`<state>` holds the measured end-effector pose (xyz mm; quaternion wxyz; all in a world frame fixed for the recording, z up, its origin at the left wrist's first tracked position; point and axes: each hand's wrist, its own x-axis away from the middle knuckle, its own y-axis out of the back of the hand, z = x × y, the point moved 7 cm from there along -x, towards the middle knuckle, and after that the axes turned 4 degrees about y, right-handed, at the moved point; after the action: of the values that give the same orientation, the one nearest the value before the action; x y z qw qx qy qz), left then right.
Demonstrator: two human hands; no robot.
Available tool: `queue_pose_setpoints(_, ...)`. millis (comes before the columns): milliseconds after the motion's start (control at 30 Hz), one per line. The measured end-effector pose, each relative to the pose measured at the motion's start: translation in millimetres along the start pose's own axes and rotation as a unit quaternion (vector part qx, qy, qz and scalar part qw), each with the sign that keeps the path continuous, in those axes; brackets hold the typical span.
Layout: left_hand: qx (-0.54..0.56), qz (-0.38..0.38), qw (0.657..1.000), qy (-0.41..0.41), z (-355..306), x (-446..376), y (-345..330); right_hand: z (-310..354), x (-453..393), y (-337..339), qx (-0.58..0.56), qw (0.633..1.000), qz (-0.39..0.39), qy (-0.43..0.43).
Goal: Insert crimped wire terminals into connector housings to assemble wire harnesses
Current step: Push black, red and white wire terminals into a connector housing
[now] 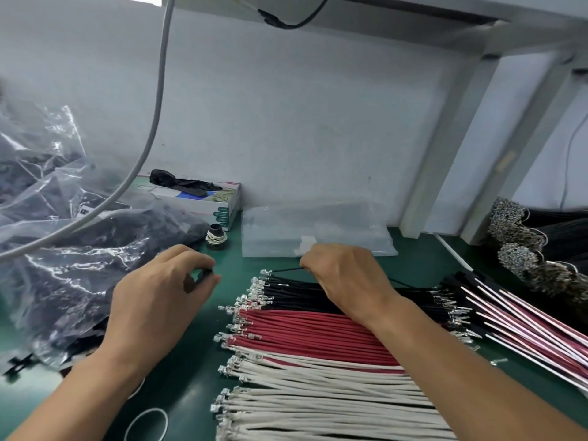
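I see the green tabletop (197, 370) spread under everything, with the fanned bed of crimped wires as my landmark in its middle. To the left of the wires sprawls a big clear plastic bag (73, 249) full of dark parts. On the wires' right lie finished harnesses (521, 326) in pink, white and black, and beyond those, bundled dark cables (521, 243). Behind the wires rests a flat clear pouch (315, 230), and left of it a tissue box (203, 198) with a black glove draped on top.

The wires themselves lie in bands: white wires (318, 396) nearest me, red wires (315, 329) in the middle, black wires (299, 291) at the far edge, all with metal terminals pointing left.

My right hand (346, 278) hovers over the black band, its grip pinched shut on a single black wire (286, 269) lifted just above the band, terminal pointing left. My left hand (159, 300) sits just left of the wires, thumb and forefinger closed on a small black connector housing (205, 275). Housing and terminal are apart, not yet joined.

A white rubber band (146, 424) lies left of the white wires.
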<state>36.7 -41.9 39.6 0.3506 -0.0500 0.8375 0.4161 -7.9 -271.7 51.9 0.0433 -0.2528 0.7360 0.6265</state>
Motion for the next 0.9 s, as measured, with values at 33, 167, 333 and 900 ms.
queue_pose_setpoints(33,0.01,-0.001,1.0,0.001,-0.2,0.8,-1.1,1.3,-0.8,6.2,0.014,1.0,0.003,0.002)
queue_pose_setpoints(167,0.076,-0.013,0.997,0.01,1.5,1.3,-4.0,2.1,3.6,51.6,0.03,0.994,-0.109,0.007)
queue_pose_setpoints(333,0.231,-0.002,0.969,0.082,5.5,6.4,-7.7,7.2,39.9,61.8,0.014,0.983,-0.184,-0.018)
queue_pose_setpoints(900,0.461,0.169,0.856,0.163,-30.4,26.7,-27.6,12.9,74.6,41.6,-0.221,0.946,-0.211,-0.109)
